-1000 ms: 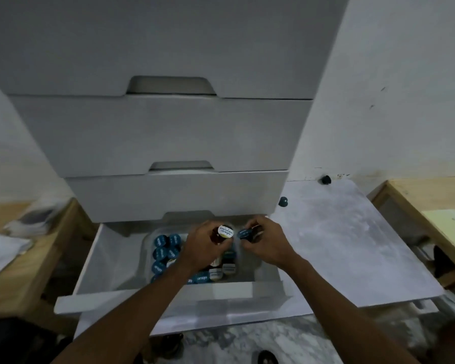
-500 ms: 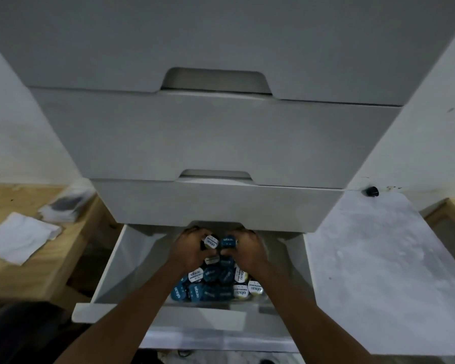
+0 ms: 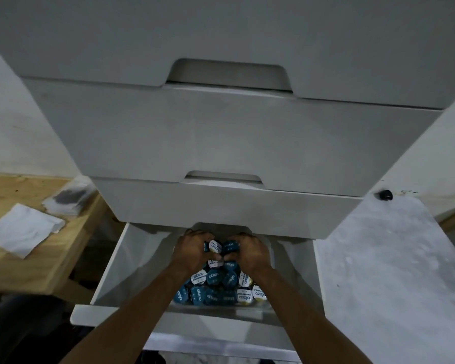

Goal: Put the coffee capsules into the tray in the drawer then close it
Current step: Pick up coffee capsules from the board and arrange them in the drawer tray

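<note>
1. Head view looks down on a tall grey drawer unit (image 3: 231, 143); its lowest drawer (image 3: 132, 271) stands pulled out toward the person, and the drawers above it are shut.
2. Inside the open drawer sits a clear tray (image 3: 221, 308), its near wall just visible below the capsules; the tray lies at the drawer's middle, with bare drawer floor on either side.
3. Both forearms reach in from below, and the left hand (image 3: 192, 249) and right hand (image 3: 250, 252) meet over the far part of the tray, under the lip of the drawer above.
4. Coffee capsules (image 3: 216, 287) already fill the tray in a loose heap, directly below and nearer the person than the two hands.
5. The left hand's fingers are curled around a white-lidded capsule (image 3: 215, 245); the right hand's fingers are curled around a blue-lidded capsule (image 3: 230, 246). The two capsules almost touch, lids facing the camera.
6. My judgement: the coming move turns on a straight drop, since the tray's remaining room lies just under the fingers at the far end; neither hand is clearly nearer.
7. A stray dark capsule (image 3: 384, 195) lies well apart on the grey bench (image 3: 378, 271) to the right, nearer the right hand.
8. Readable writing: "EXCELSO" on blue and white lids; "ROBUSTA GOLD" on white lids, partly legible.
</note>
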